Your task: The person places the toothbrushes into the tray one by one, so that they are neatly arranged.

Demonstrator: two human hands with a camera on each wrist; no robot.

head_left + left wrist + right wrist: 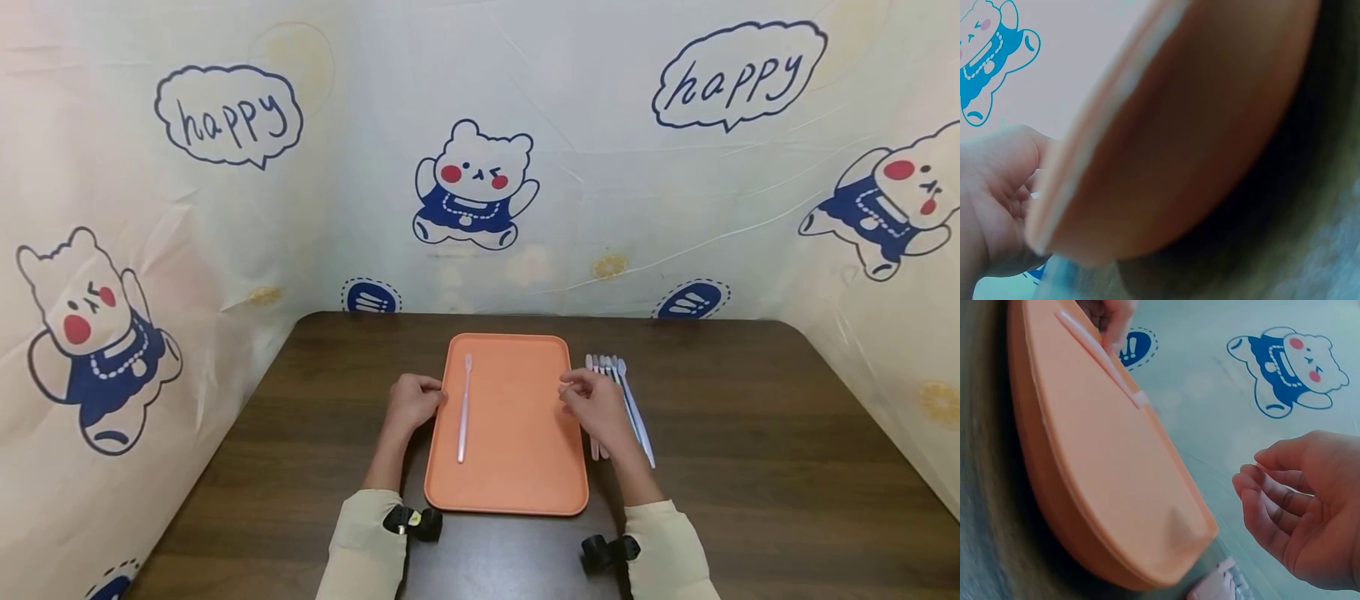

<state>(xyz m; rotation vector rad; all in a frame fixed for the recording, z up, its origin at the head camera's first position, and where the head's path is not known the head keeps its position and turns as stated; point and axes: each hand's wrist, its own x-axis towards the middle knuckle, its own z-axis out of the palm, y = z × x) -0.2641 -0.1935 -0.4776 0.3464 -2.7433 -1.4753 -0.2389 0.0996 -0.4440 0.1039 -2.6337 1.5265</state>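
An orange rectangular tray [521, 433] lies on the table, and one slim pink toothbrush [463, 417] rests lengthwise near its left side. My left hand [415, 403] grips the tray's left rim; in the left wrist view the tray's side partly hides its curled fingers. Over the tray's right edge hovers my right hand [597, 408], which holds nothing. Its fingers [1266, 519] bend loosely in the right wrist view, apart from the tray. Several toothbrushes [628, 392] lie side by side just right of the tray, partly covered by the right hand and forearm.
The dark wooden table [750, 433] runs back to a pale printed curtain [600, 192] that encloses the rear and both sides. Each sleeved forearm carries a small black wrist camera [607, 552].
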